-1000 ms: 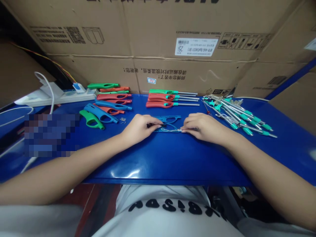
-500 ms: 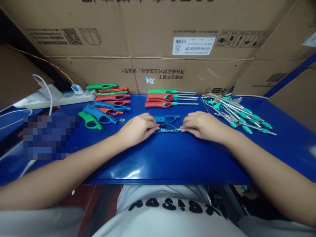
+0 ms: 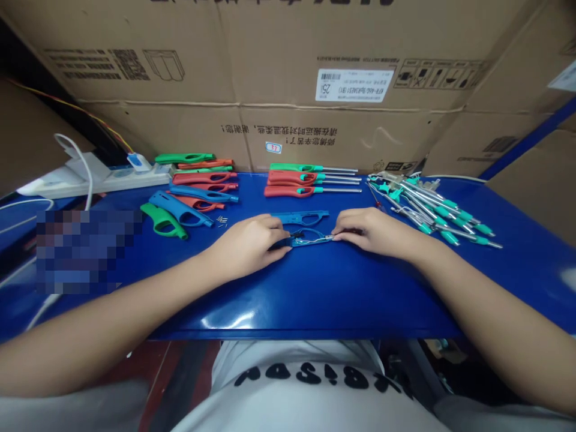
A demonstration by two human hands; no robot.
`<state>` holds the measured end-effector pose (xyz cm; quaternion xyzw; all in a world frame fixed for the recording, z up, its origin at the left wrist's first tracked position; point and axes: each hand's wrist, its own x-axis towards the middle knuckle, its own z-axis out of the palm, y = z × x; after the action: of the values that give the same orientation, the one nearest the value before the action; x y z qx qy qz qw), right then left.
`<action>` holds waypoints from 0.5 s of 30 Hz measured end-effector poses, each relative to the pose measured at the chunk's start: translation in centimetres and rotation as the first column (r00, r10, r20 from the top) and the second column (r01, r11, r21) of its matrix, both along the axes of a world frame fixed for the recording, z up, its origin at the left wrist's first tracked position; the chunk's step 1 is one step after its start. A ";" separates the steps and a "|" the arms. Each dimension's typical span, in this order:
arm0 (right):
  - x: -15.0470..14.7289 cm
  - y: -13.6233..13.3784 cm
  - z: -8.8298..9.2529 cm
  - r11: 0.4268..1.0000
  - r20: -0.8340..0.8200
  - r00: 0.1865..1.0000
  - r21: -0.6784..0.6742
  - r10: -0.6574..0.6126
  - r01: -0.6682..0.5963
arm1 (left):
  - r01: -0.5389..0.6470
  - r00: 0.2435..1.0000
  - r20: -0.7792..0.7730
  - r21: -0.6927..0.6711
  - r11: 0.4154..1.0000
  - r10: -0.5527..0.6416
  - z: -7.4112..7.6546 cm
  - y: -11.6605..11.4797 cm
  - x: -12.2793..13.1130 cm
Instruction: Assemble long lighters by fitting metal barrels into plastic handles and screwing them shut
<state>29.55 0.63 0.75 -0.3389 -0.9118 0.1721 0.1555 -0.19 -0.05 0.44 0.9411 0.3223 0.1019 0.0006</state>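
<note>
My left fingers and right fingers pinch opposite ends of the blue half-shell, probably steadying its wires; exact contacts look unclear.

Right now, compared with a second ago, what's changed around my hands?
Your left hand has eased slightly toward you, its thumb now parted from the forefinger, near the edge of the wired blue handle half. That half now slants slightly, left end nearer you. Your right hand still pinches at its right end. The other blue handle half, loose handle shells, lighters and metal-tube pile stayed put.
</note>
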 end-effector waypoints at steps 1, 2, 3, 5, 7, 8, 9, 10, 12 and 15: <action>0.0 0.0 0.0 1.000 -0.018 1.000 -0.029 -0.010 0.009 | 0.001 1.000 0.030 -0.038 0.999 0.000 0.0 0.0 0.0; 0.0 0.0 0.1 0.998 -0.029 0.999 -0.055 -0.024 0.022 | 0.010 0.998 0.061 -0.069 0.998 -0.005 -0.1 0.1 0.0; 0.0 0.0 0.1 0.996 -0.035 0.999 -0.081 -0.036 0.033 | 0.022 0.996 0.091 -0.092 0.995 -0.013 -0.1 0.1 0.1; -0.1 -0.1 0.2 0.991 -0.033 0.998 -0.126 -0.057 0.052 | 0.053 0.989 0.142 -0.125 0.991 -0.035 -0.2 0.1 0.2; -0.3 -0.3 0.4 0.985 -0.018 0.997 -0.158 -0.075 0.071 | 0.073 0.981 0.189 -0.156 0.985 -0.043 -0.4 0.1 0.4; -0.3 -0.4 0.5 0.982 -0.003 0.997 -0.171 -0.080 0.078 | 0.073 0.976 0.217 -0.175 0.982 -0.034 -0.5 0.1 0.4; -0.4 -0.5 0.6 0.980 0.012 0.997 -0.181 -0.082 0.083 | 0.070 0.970 0.243 -0.196 0.978 -0.021 -0.6 0.1 0.5; -0.4 -0.7 0.7 0.979 0.026 0.996 -0.187 -0.082 0.085 | 0.066 0.963 0.268 -0.214 0.975 -0.006 -0.6 0.1 0.6; -0.5 -0.9 0.8 0.977 0.048 0.996 -0.196 -0.078 0.086 | 0.066 0.954 0.301 -0.248 0.967 0.012 -0.7 0.2 0.6; -0.6 -1.1 0.9 0.976 0.058 0.995 -0.197 -0.080 0.090 | 0.099 0.949 0.316 -0.284 0.954 -0.004 -0.7 0.3 0.6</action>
<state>28.91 -0.43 1.63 -0.3955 -0.8783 0.2474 0.1050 0.40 0.20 -0.21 0.9106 0.3048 0.1995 0.1952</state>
